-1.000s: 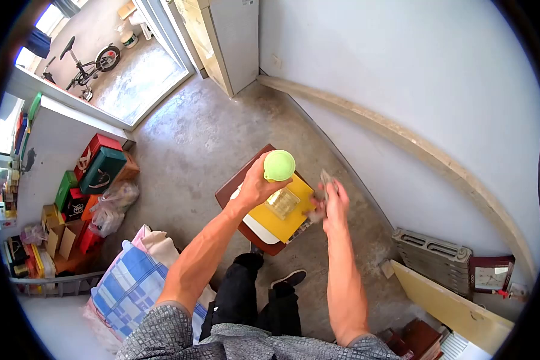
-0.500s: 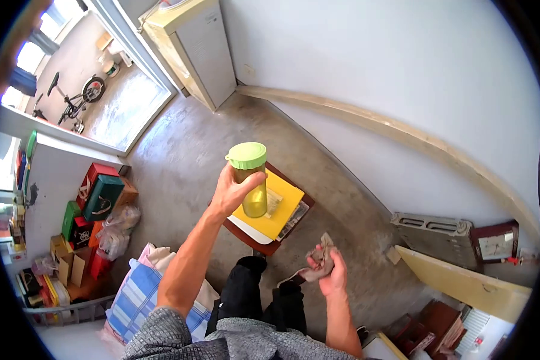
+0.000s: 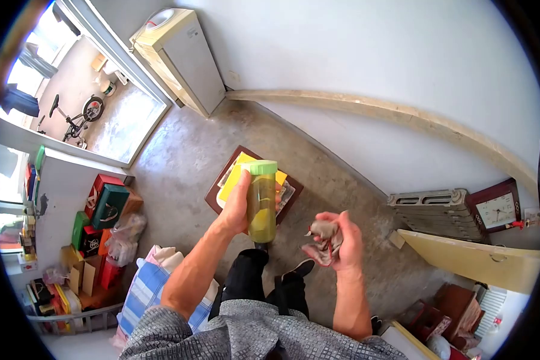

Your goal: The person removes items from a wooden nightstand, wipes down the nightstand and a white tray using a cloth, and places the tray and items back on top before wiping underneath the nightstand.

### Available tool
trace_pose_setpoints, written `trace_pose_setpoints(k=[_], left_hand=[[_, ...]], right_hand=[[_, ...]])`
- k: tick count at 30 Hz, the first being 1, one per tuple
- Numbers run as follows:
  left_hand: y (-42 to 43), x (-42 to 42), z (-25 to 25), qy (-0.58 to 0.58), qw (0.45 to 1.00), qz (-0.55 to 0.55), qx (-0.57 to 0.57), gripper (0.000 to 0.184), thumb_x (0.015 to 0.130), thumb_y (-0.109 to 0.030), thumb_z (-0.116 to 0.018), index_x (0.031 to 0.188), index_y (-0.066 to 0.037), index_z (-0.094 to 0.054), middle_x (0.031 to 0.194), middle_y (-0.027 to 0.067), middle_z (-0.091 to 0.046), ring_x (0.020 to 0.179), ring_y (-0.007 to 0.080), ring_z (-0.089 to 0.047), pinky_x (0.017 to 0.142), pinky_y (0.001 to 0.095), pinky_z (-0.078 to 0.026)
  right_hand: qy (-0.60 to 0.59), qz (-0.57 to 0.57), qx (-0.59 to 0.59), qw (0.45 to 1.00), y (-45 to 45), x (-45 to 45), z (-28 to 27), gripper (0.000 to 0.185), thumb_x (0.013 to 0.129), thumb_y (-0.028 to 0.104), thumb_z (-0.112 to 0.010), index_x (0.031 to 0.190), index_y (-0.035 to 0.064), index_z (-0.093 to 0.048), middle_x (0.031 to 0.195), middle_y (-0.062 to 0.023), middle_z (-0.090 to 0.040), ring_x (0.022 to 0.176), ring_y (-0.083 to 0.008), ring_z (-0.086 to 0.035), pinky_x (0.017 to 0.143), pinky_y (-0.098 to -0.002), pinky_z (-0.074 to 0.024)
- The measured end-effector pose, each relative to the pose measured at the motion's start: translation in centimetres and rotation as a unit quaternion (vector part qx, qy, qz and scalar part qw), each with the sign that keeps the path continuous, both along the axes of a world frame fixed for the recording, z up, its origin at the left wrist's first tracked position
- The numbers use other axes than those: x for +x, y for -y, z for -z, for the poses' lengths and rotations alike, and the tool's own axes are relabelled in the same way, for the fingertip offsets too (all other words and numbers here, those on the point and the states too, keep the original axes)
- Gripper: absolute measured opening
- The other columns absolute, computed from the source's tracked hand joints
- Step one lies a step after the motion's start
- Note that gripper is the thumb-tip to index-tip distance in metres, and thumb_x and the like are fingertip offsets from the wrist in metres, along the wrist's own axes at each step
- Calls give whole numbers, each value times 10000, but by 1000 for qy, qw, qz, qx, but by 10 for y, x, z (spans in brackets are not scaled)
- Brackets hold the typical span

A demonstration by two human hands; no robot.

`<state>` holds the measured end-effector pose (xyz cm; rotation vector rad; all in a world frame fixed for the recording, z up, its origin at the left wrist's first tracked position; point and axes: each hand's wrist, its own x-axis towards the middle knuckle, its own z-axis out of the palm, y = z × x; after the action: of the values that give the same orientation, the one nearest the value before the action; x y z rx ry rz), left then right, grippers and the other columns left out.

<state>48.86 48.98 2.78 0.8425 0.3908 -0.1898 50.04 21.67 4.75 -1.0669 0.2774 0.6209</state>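
My left hand [image 3: 237, 207] is wrapped round a clear cup [image 3: 261, 204] with a light green lid [image 3: 261, 167], held almost upright in front of me. Through its wall shows a greenish-yellow tint. A crumpled grey-brown cloth [image 3: 325, 237] with a reddish edge is gripped in my right hand [image 3: 347, 240], to the right of the cup and apart from it. Behind the cup stands a small dark red-brown table [image 3: 212, 196] bearing a yellow folder [image 3: 240, 163], both partly hidden by the cup and my left hand.
A bed with a blue checked cloth [image 3: 144, 294] is at my left, near stacked boxes [image 3: 109, 206] and plastic bags [image 3: 126, 231]. A white cabinet [image 3: 192, 66] stands at the back. On the right are a radiator [image 3: 432, 210], a clock [image 3: 495, 209] and a yellowish board [image 3: 474, 261].
The cup has come lower and closer to me, its lid now seen more from the side. My right hand has risen slightly with the cloth, which is bunched differently. The view has shifted a little.
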Motion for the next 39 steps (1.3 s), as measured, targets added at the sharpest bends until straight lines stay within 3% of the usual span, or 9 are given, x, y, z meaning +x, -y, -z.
trace_pose_setpoints(k=[3, 7, 11, 13, 16, 21, 29, 32, 39], left_hand=[[15, -6, -14, -15, 999, -36, -37, 756, 1030, -715, -328, 1342, -62, -549, 1153, 147, -677, 1010, 254, -665, 901, 441, -563], [51, -11, -37, -32, 993, -107, -26, 718, 1027, -666, -408, 1374, -52, -541, 1204, 147, -667, 1045, 254, -659, 938, 433, -545], [77, -27, -24, -2, 998, -63, -18, 711, 1006, -642, -475, 1389, -45, -532, 1251, 138, -652, 1089, 249, -646, 952, 430, -541], [87, -33, -28, -1, 996, -81, -24, 710, 992, -636, -508, 1383, -45, -537, 1256, 131, -650, 1094, 247, -644, 959, 425, -537], [92, -41, -29, 19, 996, -81, -44, 619, 987, -537, -596, 1362, -46, -563, 1211, 106, -667, 1084, 228, -648, 961, 409, -529], [100, -50, -24, 43, 997, -55, -31, 540, 977, -443, -676, 1329, -45, -582, 1163, 78, -671, 1061, 203, -648, 953, 400, -521], [111, -105, 20, -48, 996, -2, -75, 683, 980, -556, -621, 1420, -42, -524, 1345, 92, -624, 1208, 263, -621, 1066, 483, -480], [108, -128, 30, -132, 987, -14, -90, 574, 1037, -479, -576, 1421, -55, -521, 1327, 89, -633, 1204, 251, -624, 1054, 469, -502], [97, -169, 63, -167, 976, -134, -44, 488, 1011, -401, -653, 1341, -51, -570, 1263, 107, -664, 1161, 244, -645, 1029, 453, -511]], right_hand=[[47, -108, -142, 983, 1, -26, -15, 368, 1030, 285, -614, 1231, -14, -688, 1079, -124, -746, 804, -144, -707, 645, -268, -565], [49, -123, -43, 990, -11, -63, -17, 578, 935, 172, -746, 1445, -3, -537, 1284, -137, -676, 969, -105, -658, 799, -271, -550], [55, -145, -35, 987, -18, -75, -5, 552, 937, 151, -753, 1404, -9, -506, 1191, -100, -679, 1057, -136, -641, 864, -281, -530], [81, -136, -26, 987, -13, -80, -5, 505, 968, 253, -742, 1352, 4, -530, 1115, -85, -682, 983, -150, -677, 824, -286, -553], [-75, -133, 191, 970, 4, -84, -2, 546, 1018, 492, -619, 1268, 7, -591, 1074, -113, -694, 807, -185, -729, 672, -312, -594], [-80, -169, 254, 949, 30, -91, 11, 567, 1021, 511, -597, 1265, -1, -593, 1088, -121, -707, 833, -185, -734, 688, -315, -600], [-160, -246, 153, 944, 54, -113, 30, 493, 1041, 391, -617, 1355, 15, -559, 1169, -143, -706, 920, -198, -733, 733, -344, -604], [-104, -315, 68, 941, 52, -127, 48, 496, 1018, 365, -670, 1351, 4, -599, 1235, -112, -694, 1115, -181, -664, 958, -318, -535], [53, -369, -153, 915, 31, -133, 79, 578, 929, 356, -773, 1342, -14, -612, 1170, -90, -705, 1077, -155, -655, 921, -310, -524]])
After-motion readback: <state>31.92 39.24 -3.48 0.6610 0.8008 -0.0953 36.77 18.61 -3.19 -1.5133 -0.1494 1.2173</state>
